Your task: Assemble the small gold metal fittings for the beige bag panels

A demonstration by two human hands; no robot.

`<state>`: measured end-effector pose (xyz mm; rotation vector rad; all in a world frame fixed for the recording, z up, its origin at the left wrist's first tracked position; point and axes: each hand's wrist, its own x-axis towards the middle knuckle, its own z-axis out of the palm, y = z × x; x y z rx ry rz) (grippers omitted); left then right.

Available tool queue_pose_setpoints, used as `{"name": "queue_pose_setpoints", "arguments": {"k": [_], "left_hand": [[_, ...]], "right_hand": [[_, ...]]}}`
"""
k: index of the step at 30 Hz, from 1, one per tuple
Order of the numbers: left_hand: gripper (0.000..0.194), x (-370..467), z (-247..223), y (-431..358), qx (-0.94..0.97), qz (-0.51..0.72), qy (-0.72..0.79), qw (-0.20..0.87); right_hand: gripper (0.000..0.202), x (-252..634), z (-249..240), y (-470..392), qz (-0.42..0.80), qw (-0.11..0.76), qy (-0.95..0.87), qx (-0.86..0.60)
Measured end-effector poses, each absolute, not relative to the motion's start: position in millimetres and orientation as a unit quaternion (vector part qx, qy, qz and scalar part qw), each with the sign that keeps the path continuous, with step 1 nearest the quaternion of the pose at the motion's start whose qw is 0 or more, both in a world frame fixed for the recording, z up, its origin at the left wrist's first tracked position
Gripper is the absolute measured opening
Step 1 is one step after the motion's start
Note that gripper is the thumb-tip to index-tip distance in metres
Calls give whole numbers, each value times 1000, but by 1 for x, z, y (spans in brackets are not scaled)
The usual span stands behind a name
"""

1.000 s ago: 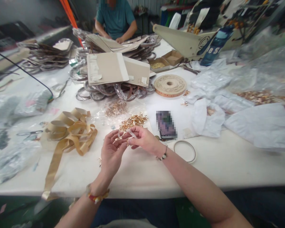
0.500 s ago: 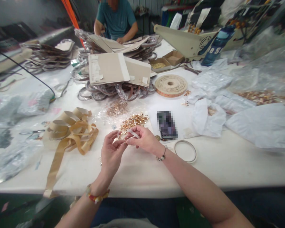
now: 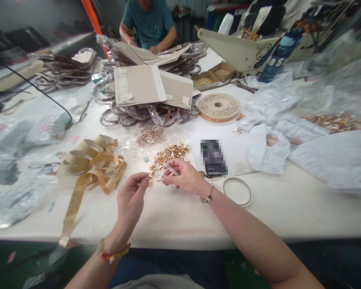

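My right hand point(image 3: 185, 176) is closed with a narrow white strip point(image 3: 172, 170) between its fingers. A small gold metal piece point(image 3: 159, 180) shows by its thumb tip. My left hand point(image 3: 132, 198) is a short way to the left, thumb and fingers pinched together. Small gold bits lie close to those fingertips, and whether the pinch holds one is too small to tell. Just beyond both hands a loose pile of gold metal fittings point(image 3: 173, 151) is spread on the white table point(image 3: 192, 224).
Behind the pile lies a clear bag of fittings point(image 3: 150, 135). A tangle of tan strip point(image 3: 88, 164) is on the left. To the right are a phone point(image 3: 214, 158) and a tape ring point(image 3: 237, 192). Farther back are a strip roll point(image 3: 219, 106), stacked panels point(image 3: 140, 86) and a seated person point(image 3: 147, 24).
My hands were together over the small pieces; now they are apart. My left hand has moved left and its fingers have drawn into a pinch. My right hand still has the white strip.
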<state>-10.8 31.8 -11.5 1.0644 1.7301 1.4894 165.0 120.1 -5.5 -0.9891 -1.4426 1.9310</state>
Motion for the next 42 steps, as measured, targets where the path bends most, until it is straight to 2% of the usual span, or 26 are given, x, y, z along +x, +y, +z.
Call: {"name": "queue_pose_setpoints", "arguments": {"k": [18,30,42], "left_hand": [[26,-12,-11,24,371,536,637,411],[40,-12,-4,23,345,540,602,476],[41,-11,-2,21,330,544,598,487]], "right_hand": [[47,165,-8,122,716,276,-535,-354],[45,166,-8,122,716,286,-540,-337],[46,164,-14,122,734,285,-528,-319]]}}
